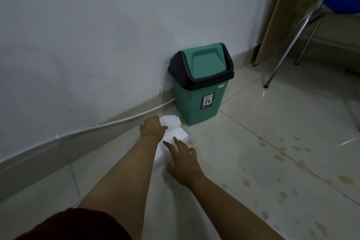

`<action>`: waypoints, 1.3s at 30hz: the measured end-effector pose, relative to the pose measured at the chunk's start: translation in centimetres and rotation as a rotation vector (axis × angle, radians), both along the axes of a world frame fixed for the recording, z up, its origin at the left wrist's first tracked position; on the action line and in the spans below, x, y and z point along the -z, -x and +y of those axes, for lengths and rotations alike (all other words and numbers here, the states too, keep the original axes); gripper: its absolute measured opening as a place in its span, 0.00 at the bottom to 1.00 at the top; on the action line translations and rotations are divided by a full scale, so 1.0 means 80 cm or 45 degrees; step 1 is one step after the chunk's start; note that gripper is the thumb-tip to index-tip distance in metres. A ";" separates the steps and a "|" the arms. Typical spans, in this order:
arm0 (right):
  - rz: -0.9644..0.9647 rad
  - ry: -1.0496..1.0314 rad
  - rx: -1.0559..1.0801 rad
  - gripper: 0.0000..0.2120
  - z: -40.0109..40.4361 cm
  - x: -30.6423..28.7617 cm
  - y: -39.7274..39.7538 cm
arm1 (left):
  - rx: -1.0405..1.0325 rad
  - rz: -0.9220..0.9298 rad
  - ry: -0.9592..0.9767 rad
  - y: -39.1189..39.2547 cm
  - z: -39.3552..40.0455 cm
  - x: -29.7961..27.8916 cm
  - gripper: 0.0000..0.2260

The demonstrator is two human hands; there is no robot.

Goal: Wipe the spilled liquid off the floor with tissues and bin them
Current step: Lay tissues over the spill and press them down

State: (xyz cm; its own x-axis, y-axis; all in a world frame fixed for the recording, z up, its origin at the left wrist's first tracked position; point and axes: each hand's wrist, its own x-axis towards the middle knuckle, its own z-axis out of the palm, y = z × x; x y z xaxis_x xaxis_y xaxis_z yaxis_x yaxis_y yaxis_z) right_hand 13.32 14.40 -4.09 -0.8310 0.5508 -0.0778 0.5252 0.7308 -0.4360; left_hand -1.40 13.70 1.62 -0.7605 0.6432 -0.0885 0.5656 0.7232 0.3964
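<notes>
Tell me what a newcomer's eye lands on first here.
First the green bin with its black-rimmed swing lid, standing against the white wall. In front of it, the left hand pinches a tissue from the white tissue pack on the floor; the right hand steadies it. Yellowish spill spots dot the tiles, right.

Grey wall [97,25], pale tiled floor [272,126], metal-legged chair [303,25].

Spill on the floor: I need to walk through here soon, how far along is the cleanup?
Nothing looks wiped yet: yellowish spill drops still dot the tiles. In hand: the left hand pulls a tissue from the tissue pack, the right hand steadying it. Left: wiping and binning in the green bin.
</notes>
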 end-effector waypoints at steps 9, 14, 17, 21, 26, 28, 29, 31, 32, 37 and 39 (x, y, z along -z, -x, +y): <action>-0.128 -0.070 -0.027 0.31 -0.001 0.028 0.019 | -0.068 -0.282 -0.804 0.009 -0.009 0.004 0.15; -0.144 -0.042 -0.024 0.32 0.000 0.030 0.019 | 0.032 -0.082 -0.869 0.005 0.002 -0.006 0.13; -0.185 -0.022 -0.048 0.32 0.005 0.028 0.020 | -0.097 -0.006 -1.082 0.003 0.013 -0.027 0.13; -0.084 0.005 -0.043 0.30 0.011 0.023 0.013 | -0.025 0.154 -1.122 0.008 0.021 -0.053 0.13; 0.435 0.031 0.259 0.20 0.021 -0.004 -0.016 | 0.103 0.150 -1.062 -0.012 0.015 -0.057 0.12; 0.670 0.057 0.440 0.21 0.030 -0.025 -0.030 | 0.188 0.116 -1.028 -0.022 0.014 -0.066 0.10; 0.766 0.089 0.521 0.25 0.036 -0.037 -0.043 | 0.243 0.089 -1.001 -0.032 0.013 -0.072 0.09; 0.869 0.209 0.590 0.34 0.054 -0.064 -0.056 | 0.321 -0.026 -0.912 -0.046 0.014 -0.079 0.08; 0.855 0.251 0.587 0.38 0.063 -0.078 -0.063 | 0.357 -0.117 -0.855 -0.058 0.015 -0.082 0.07; 0.687 0.477 0.611 0.28 0.085 -0.118 -0.120 | 0.367 -0.694 -0.783 -0.133 0.021 -0.088 0.07; 0.725 0.685 0.631 0.19 0.087 -0.119 -0.153 | 0.341 -0.853 -0.768 -0.155 0.023 -0.085 0.06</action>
